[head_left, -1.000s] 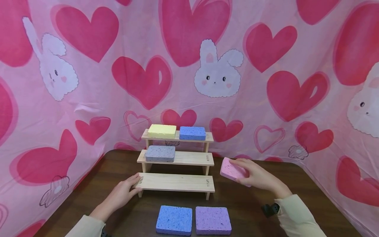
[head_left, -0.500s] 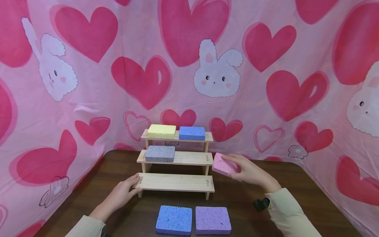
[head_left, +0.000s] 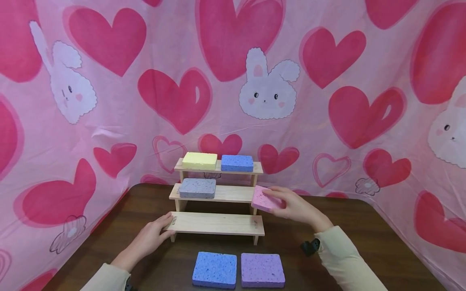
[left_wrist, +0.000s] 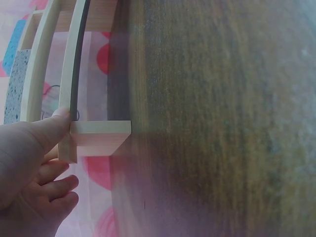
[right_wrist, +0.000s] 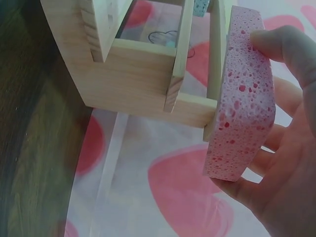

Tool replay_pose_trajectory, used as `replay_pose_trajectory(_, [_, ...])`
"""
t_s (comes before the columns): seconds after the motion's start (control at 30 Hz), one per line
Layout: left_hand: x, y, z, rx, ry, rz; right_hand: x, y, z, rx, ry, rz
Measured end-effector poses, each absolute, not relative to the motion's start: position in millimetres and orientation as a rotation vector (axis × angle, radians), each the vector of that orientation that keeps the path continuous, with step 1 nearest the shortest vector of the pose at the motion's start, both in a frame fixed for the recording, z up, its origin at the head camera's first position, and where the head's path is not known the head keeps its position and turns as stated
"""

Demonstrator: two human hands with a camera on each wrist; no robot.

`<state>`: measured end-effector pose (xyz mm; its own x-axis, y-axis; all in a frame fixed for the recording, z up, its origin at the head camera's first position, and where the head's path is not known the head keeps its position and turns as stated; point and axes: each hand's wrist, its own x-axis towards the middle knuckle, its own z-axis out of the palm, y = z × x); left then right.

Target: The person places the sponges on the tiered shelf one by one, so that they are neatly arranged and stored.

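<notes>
My right hand (head_left: pixel 296 204) holds a pink sponge (head_left: pixel 265 199) by its edges, at the right end of the rack's middle shelf (head_left: pixel 233 194). In the right wrist view the pink sponge (right_wrist: pixel 242 98) is between thumb and fingers, beside the wooden rack (right_wrist: pixel 128 74). My left hand (head_left: pixel 147 240) grips the left end of the bottom shelf (head_left: pixel 214 223); the left wrist view shows the thumb on the board's edge (left_wrist: pixel 69 84). A grey sponge (head_left: pixel 198 188) lies on the middle shelf's left part. On the top shelf sit a yellow sponge (head_left: pixel 199 161) and a blue sponge (head_left: pixel 237 163).
Another blue sponge (head_left: pixel 214 269) and a purple sponge (head_left: pixel 262 270) lie side by side on the dark wooden table (head_left: pixel 313 258), in front of the rack. Behind the table hangs a pink cloth (head_left: pixel 222 105) printed with hearts and rabbits.
My right hand has moved left with the pink sponge, from beside the rack to the middle shelf's right end. The left hand has stayed on the bottom shelf.
</notes>
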<state>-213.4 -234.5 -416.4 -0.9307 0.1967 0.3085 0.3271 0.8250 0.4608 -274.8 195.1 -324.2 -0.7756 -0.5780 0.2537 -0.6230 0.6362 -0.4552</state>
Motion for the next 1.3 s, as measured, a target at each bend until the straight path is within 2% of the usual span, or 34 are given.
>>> replay_pose_trajectory(0.4, [-215.1,-235.1,-418.2,-0.406,-2.764,-0.752,-282.0,174.6,-327.5,1.126,-2.688,0.798])
replay_pose_trajectory(1.3, [-215.2,-234.9,-418.0,-0.423,-2.745,-0.744,-308.6,126.3,-328.5,1.118,-2.810,0.740])
